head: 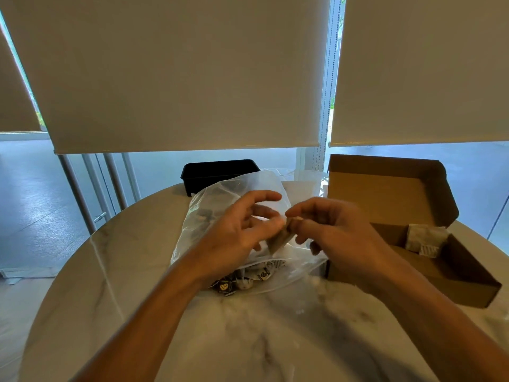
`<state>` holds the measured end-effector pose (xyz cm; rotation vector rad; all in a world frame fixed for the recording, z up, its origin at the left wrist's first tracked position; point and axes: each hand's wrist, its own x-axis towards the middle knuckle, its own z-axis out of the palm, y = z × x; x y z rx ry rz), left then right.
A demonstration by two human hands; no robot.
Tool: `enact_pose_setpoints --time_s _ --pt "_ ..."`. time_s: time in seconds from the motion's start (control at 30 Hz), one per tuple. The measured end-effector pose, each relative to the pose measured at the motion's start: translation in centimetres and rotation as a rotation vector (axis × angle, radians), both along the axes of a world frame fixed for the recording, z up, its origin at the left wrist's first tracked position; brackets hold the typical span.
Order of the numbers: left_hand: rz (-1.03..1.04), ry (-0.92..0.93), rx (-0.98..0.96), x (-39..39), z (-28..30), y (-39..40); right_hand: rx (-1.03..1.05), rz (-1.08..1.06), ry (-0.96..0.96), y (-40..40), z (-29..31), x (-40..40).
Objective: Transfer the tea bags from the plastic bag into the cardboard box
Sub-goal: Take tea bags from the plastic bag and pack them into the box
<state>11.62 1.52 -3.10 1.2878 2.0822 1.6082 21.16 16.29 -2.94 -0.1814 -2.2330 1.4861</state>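
Fingers (298,226) of the right hand (338,232) pinch a brown tea bag (282,238) at its top edge; the left hand (242,230) meets it from the other side, thumb and a fingertip touching the same bag, its other fingers spread and loosely curled above. Can't tell which hand carries the weight. Motion blur on the fingertips.

Position: the tea bag hangs above the mouth of the plastic bag (220,199), which lies on the round marble worktop (248,340) in front of the person. More tea bags sit in the plastic bag's near end (234,285), dark tags visible through the film.

Cardboard box (413,244) is just to the right of the plastic bag, touching or nearly so, lid flap upright at the back. At least one tea bag already in it (425,239), against the far corner. Black tray (220,175) behind the plastic bag, not involved.

Step, my read: mid-transfer, one bag lifted out, looks like a handover or a string being untangled between hands. Early in the task, since most of the stock seems to be in the plastic.

Next move needs: left hand lets go, right hand swings right over the box's near wall, then releases over the open floor. Risk: string snagging on the plastic film and dragging others out.
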Motion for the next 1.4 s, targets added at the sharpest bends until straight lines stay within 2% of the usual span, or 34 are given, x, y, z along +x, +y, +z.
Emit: enact_pose_setpoints --time_s 0.2,0.4,0.5,0.63,0.73,0.9,1.17,1.4 --pt "0.023 0.14 -0.006 -0.2 0.0 -0.1 -0.015 -0.002 0.018 1.3 0.5 0.3" --pt "-0.013 0.17 -0.003 0.1 0.1 -0.2 -0.015 0.061 0.006 1.5 0.8 0.5" --pt "-0.028 0.141 0.049 0.1 0.3 -0.3 -0.037 0.188 -0.094 1.9 1.0 0.8" --pt "-0.041 0.103 0.097 0.1 0.5 -0.4 0.157 0.37 -0.274 1.3 0.0 0.8" --pt "-0.043 0.086 0.134 0.2 0.7 -0.5 0.274 0.333 -0.277 0.1 -0.7 0.4" --pt "0.001 -0.019 0.255 0.0 0.8 -0.6 0.351 0.212 -0.264 1.2 -0.2 0.7" --pt "0.075 -0.049 0.272 -0.3 0.6 -0.6 0.47 -0.009 -0.201 3.9 0.6 1.0" --pt "0.127 -0.185 0.342 -0.8 0.5 -0.5 0.122 -0.042 -0.087 6.2 1.1 1.8"
